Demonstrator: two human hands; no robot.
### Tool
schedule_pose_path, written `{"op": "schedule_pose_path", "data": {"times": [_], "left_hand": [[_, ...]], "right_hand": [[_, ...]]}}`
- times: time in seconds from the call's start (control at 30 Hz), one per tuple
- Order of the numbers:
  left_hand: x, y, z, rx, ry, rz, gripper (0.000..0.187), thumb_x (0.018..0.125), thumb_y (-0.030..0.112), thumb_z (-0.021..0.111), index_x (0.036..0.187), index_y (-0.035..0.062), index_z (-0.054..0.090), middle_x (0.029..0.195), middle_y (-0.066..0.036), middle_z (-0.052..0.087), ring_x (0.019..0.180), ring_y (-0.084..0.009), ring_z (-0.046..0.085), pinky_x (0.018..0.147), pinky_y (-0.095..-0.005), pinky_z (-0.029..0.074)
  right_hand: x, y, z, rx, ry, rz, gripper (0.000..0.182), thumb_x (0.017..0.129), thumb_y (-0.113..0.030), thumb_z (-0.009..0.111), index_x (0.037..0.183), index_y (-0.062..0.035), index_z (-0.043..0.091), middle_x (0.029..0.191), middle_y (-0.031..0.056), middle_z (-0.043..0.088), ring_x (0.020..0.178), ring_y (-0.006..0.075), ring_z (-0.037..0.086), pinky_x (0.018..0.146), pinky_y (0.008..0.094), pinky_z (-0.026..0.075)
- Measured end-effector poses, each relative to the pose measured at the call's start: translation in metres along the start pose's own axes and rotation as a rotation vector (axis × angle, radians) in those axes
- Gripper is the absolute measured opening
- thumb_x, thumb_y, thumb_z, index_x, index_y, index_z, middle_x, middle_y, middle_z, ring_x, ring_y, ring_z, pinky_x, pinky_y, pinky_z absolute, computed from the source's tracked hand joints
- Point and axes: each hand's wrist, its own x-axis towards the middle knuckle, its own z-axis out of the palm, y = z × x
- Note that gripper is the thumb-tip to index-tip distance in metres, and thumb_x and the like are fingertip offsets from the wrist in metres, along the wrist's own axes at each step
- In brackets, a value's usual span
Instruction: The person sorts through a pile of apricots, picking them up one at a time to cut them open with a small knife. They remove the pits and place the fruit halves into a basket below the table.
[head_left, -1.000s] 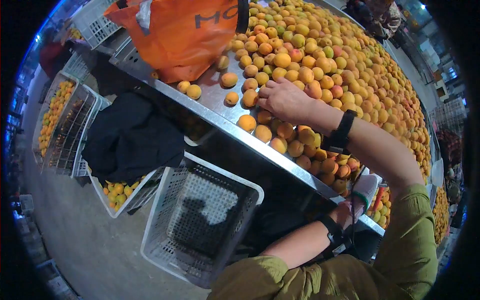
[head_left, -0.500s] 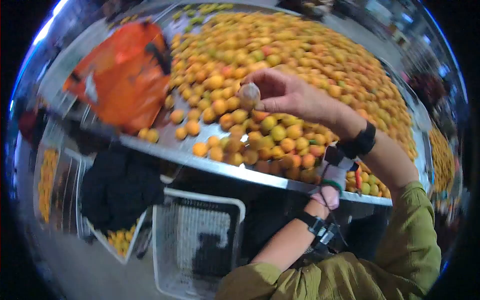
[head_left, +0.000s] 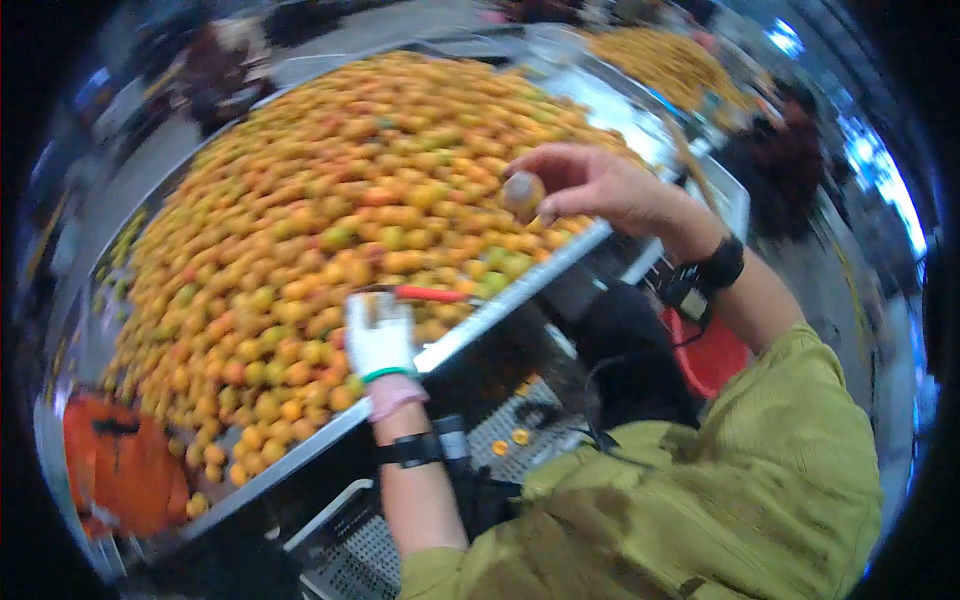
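Observation:
In my right hand (head_left: 592,190), raised over the near edge of the fruit pile, an apricot (head_left: 523,195) with a pale greyish patch sits between thumb and fingers. My left hand (head_left: 380,335) wears a white glove with a pink cuff and a green band at the wrist. It is low against the apricots (head_left: 300,230). A thin tool with a red handle (head_left: 432,294) sticks out to the right from its fingertips; the tool's other end is hidden or blurred. The apricots are yellow-orange, some blushed red or greenish, heaped on a metal-edged table (head_left: 510,292).
An orange bag (head_left: 125,465) stands at the table's left end. Below the edge are a grey crate (head_left: 355,560), another perforated crate (head_left: 485,430) with orange pieces, and a red bucket (head_left: 708,355). Other people (head_left: 775,160) are beyond the table, near a second apricot pile (head_left: 665,65).
My view has swung right, so the orange bag now lies at lower left. My gloved left hand has moved away from my body onto the pile; my right hand still holds the patched apricot.

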Motion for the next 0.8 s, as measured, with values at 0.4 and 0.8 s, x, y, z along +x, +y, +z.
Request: {"op": "schedule_pose_path", "data": {"times": [0.4,0.8], "left_hand": [[0.012,0.008,0.009,0.061,0.043,0.01,0.032,0.088,0.026,0.065,0.11,0.0035,0.057,0.108,-0.018,0.059,0.105,-0.0304,0.055,0.092,-0.0481,0.048],[-0.011,0.008,0.03,-0.113,0.011,-0.109,0.027,0.089,0.027,0.064,0.107,0.0083,0.057,0.103,-0.012,0.061,0.103,-0.0317,0.058,0.09,-0.0505,0.047]], "right_hand": [[-0.419,0.204,-0.122,-0.382,1.008,0.857,0.047,0.079,-0.032,0.073,0.11,-0.0002,0.058,0.091,0.006,0.064,0.08,0.0141,0.06,0.069,0.0289,0.049],[-0.024,0.09,-0.018,-0.572,0.14,-0.135,0.046,0.085,-0.022,0.067,0.124,-0.0006,0.054,0.11,0.014,0.064,0.101,0.0211,0.062,0.089,0.033,0.049]]}}
